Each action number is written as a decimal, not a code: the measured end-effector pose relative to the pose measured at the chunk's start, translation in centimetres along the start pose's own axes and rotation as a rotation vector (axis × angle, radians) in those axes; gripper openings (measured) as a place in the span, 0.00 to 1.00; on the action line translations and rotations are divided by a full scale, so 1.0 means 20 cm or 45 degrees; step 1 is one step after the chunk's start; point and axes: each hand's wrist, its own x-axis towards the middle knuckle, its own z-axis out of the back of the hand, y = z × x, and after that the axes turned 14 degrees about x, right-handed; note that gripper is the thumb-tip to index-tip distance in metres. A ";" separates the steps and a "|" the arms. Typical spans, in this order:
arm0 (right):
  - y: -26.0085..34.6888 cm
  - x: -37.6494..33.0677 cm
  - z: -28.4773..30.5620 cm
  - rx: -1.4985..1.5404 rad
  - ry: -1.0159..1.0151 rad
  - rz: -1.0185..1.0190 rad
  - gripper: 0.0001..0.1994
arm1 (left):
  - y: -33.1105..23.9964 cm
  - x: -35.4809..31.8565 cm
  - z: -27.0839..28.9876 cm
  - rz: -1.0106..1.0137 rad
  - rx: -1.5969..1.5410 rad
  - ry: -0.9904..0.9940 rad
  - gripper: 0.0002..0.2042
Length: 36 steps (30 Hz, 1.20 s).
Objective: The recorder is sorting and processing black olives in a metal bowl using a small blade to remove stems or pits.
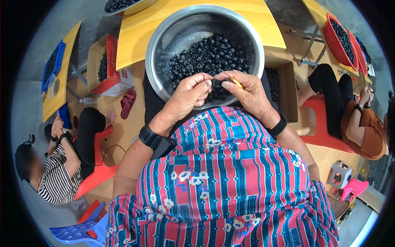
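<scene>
A wide metal bowl rests over my lap, holding a heap of small round black parts, many with a hole in the middle. Over its near side my left hand is closed, thumb and fingertips pinching what looks like one small black part, mostly hidden by the fingers. My right hand grips a slim tool with a yellow handle and a thin metal shaft. The fingertips of both hands nearly meet. The exact kind of tool tip is too small to tell.
Beyond the bowl is a yellow table. Open cartons of black parts stand at left and right. Seated people work at both sides, near a blue tray and a red basin. A dark red slipper lies left.
</scene>
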 end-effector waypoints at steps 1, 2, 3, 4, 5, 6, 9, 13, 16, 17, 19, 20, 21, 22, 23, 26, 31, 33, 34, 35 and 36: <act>0.00 0.00 0.00 0.018 0.016 -0.004 0.11 | -0.01 0.00 -0.01 0.002 0.114 0.032 0.12; -0.01 0.00 0.01 0.018 0.017 -0.008 0.11 | -0.02 0.00 -0.01 0.005 0.228 0.065 0.12; -0.01 0.00 0.01 0.018 0.042 -0.015 0.11 | -0.02 0.00 -0.01 0.006 0.226 0.063 0.12; -0.01 0.00 0.02 0.018 0.066 -0.022 0.11 | -0.02 0.00 -0.01 -0.004 0.252 0.083 0.12; -0.01 0.00 0.01 0.018 0.068 -0.024 0.11 | -0.02 0.00 -0.01 -0.013 0.279 0.103 0.13; 0.00 0.00 0.01 0.026 0.081 -0.013 0.11 | -0.01 0.00 -0.02 -0.014 0.280 0.103 0.13; -0.01 0.00 0.00 0.038 0.097 -0.006 0.12 | 0.01 0.00 -0.03 -0.030 0.188 0.044 0.13; -0.06 -0.01 -0.01 0.003 0.074 0.062 0.14 | 0.01 0.01 -0.06 0.030 0.000 0.027 0.13; -0.02 0.00 -0.01 -0.086 0.088 0.053 0.15 | 0.02 0.01 -0.05 0.055 -0.067 0.053 0.14; -0.02 0.00 -0.01 -0.086 0.089 0.055 0.15 | 0.02 0.01 -0.05 0.062 -0.086 0.078 0.14; -0.02 0.00 -0.01 -0.106 0.048 0.125 0.14 | 0.01 0.01 -0.06 0.059 -0.030 0.088 0.15; -0.02 0.00 -0.01 -0.107 0.047 0.126 0.14 | 0.01 0.01 -0.06 0.056 0.026 0.096 0.15; -0.01 0.00 -0.01 -0.172 0.025 0.120 0.14 | 0.01 0.01 -0.06 0.056 0.026 0.096 0.15; -0.01 -0.01 -0.01 -0.236 0.002 0.115 0.13 | 0.01 0.01 -0.06 0.065 -0.007 0.108 0.15; -0.01 -0.01 -0.01 -0.236 0.001 0.114 0.13 | 0.01 0.01 -0.06 0.074 -0.040 0.120 0.15; -0.01 -0.01 -0.03 -0.238 -0.007 0.195 0.14 | 0.00 0.00 -0.07 0.084 -0.195 0.112 0.14; 0.03 -0.03 0.01 -0.425 -0.043 0.224 0.13 | 0.02 -0.01 -0.04 -0.014 -0.327 0.133 0.12; 0.02 -0.02 0.01 -0.488 0.080 0.302 0.11 | 0.02 -0.01 -0.04 -0.036 -0.350 0.142 0.12; 0.02 -0.02 0.00 -0.487 0.078 0.301 0.11 | 0.02 -0.02 -0.04 -0.033 -0.349 0.137 0.12; 0.02 -0.02 0.00 -0.539 0.091 0.315 0.11 | 0.01 -0.02 -0.05 -0.030 -0.347 0.132 0.11; 0.03 -0.02 0.00 -0.591 0.108 0.330 0.12 | 0.02 -0.02 -0.05 -0.031 -0.347 0.131 0.11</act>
